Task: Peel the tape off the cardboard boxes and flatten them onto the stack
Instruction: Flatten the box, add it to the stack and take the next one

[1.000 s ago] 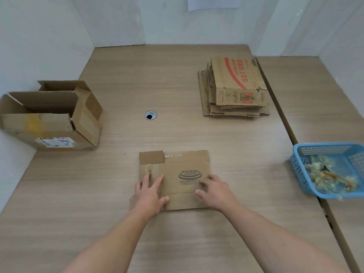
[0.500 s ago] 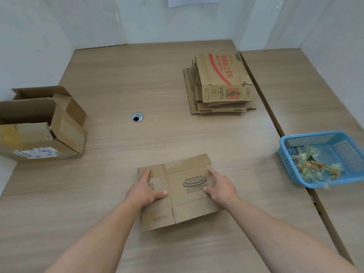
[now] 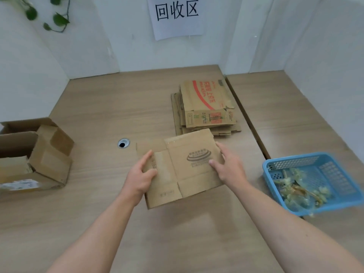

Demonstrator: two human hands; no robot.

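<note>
The flattened box (image 3: 185, 168) is held between both hands, just in front of the stack (image 3: 206, 107) of flat cardboard at the far right of the table (image 3: 118, 107). The left hand (image 3: 140, 176) grips its left edge, fingers (image 3: 152, 172) curled onto the top face. The right hand (image 3: 230, 168) pinches the right edge, thumb on the printed panel and the other fingers behind. Holding it at opposite edges likely keeps the folded panels from springing open, and the soft shadow below suggests it is lifted clear of the table. Its far edge nearly reaches the stack, so this looks like the carry that ends in laying it on top.

Nothing lies between the box and the stack. A blue basket (image 3: 315, 180) of peeled tape scraps (image 3: 297, 192) sits to the right, beside the right forearm but out of the way. An open box (image 3: 35, 154), not yet flattened, rests at the left edge, well apart, with a small round hole (image 3: 123, 143) in the table between.
</note>
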